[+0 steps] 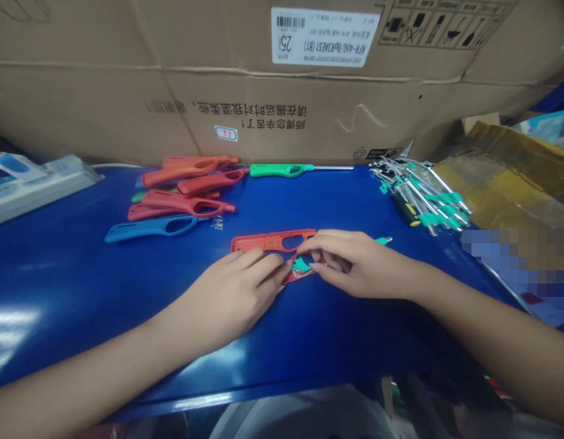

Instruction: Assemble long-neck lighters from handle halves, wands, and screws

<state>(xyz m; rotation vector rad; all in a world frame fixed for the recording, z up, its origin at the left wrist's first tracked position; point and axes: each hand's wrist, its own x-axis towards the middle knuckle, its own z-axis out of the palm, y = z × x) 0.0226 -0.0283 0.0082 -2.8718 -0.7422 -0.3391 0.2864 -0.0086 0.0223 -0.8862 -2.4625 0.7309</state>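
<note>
My left hand [245, 289] is closed on the left end of an orange-red gas-lighter casing half [300, 276] lying low over the blue table. My right hand [361, 262] grips its other end, with fingertips and thumb beside a green trigger [302, 264] set inside. A thin white wire runs near the trigger. Just behind lies a second orange-red casing half [249, 241], inner side up, touching or nearly touching my fingers. A green-and-metal tip [385, 241] sticks out beyond my right hand. My fingers cover much of the casing.
A pile of red, orange and blue lighter casings [172, 203] lies at left. A green lighter [277, 171] with a metal tube rests at the back. Metal tubes with green parts [430, 195] and a black-yellow screwdriver [405, 208] lie right. Behind stands a cardboard box [126, 116]; a power strip [48, 189] is far left.
</note>
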